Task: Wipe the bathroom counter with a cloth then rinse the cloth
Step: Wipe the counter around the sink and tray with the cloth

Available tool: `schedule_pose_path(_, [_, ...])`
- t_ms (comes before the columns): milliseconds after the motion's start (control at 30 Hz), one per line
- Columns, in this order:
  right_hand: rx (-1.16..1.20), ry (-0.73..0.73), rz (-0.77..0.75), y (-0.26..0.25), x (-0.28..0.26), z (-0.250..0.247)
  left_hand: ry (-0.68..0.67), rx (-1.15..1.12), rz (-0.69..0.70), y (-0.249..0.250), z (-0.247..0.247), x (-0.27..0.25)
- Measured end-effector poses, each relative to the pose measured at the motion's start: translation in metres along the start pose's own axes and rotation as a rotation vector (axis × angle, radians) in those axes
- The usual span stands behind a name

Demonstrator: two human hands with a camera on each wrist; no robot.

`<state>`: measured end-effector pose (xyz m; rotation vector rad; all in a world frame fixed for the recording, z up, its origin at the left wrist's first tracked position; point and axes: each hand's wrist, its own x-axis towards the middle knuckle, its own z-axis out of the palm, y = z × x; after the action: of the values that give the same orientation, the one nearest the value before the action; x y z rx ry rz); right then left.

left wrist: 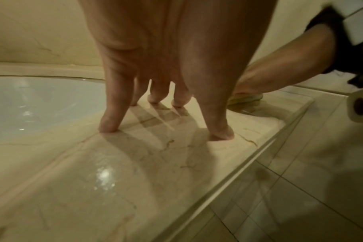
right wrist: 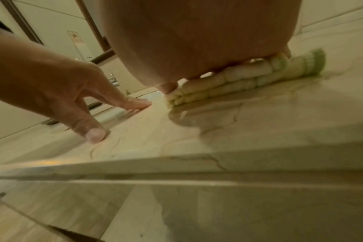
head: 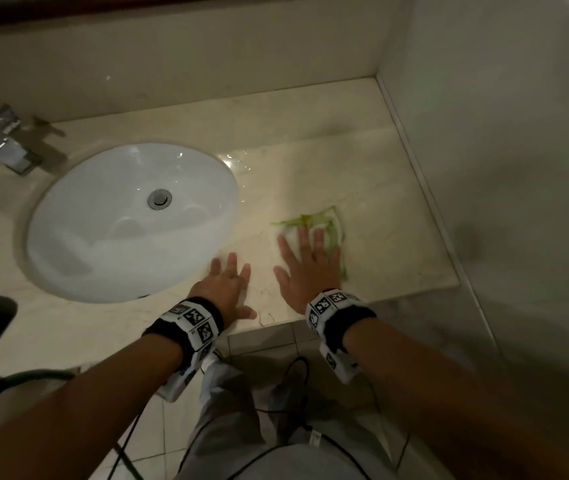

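Observation:
A white cloth with green edges (head: 328, 225) lies flat on the beige marble counter (head: 310, 157), right of the sink. My right hand (head: 305, 258) presses down on the cloth with straight, spread fingers; the right wrist view shows the cloth (right wrist: 238, 78) squashed under the palm. My left hand (head: 229, 280) rests beside it on bare counter near the front edge, fingers straight and spread. In the left wrist view its fingertips (left wrist: 108, 127) touch the marble, and the cloth (left wrist: 244, 98) shows under the right hand.
An oval white sink (head: 127, 223) with a metal drain (head: 160, 198) is set into the counter at left, a chrome faucet (head: 2, 140) behind it. A wet patch (head: 238, 161) glistens by the sink rim. A wall (head: 501, 133) bounds the counter's right side. Tiled floor (head: 262, 344) lies below.

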<state>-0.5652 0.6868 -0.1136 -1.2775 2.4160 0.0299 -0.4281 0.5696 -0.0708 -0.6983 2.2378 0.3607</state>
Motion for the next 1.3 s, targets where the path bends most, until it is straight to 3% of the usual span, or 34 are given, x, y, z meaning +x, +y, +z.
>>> schedule_pose_path(200, [-0.023,-0.018,-0.047,0.033,0.004,-0.005,0.006,0.008,0.005,-0.001,0.0,-0.001])
schedule_pose_path(333, [-0.001,-0.029,0.063,0.075,0.012,-0.017,0.008,-0.002,0.007,0.0,0.001,-0.002])
schedule_pose_path(467, [-0.087,-0.058,0.21,0.151,0.01,-0.03,0.0,0.001,0.011,0.0,0.0,-0.002])
schedule_pose_path(533, [-0.013,-0.093,0.293,0.165,0.011,-0.039,-0.003,-0.004,0.016,0.001,-0.001,-0.001])
schedule_pose_path(833, [0.154,-0.217,0.545,0.111,0.033,-0.054,0.016,-0.018,0.029,0.002,-0.002,-0.002])
schedule_pose_path(1133, [0.055,-0.189,0.165,-0.024,0.025,-0.027,0.022,-0.03,0.035,0.002,-0.002,-0.003])
schedule_pose_path(1300, [0.004,-0.167,0.09,-0.014,0.026,-0.029,0.005,-0.005,0.033,0.001,0.0,-0.001])
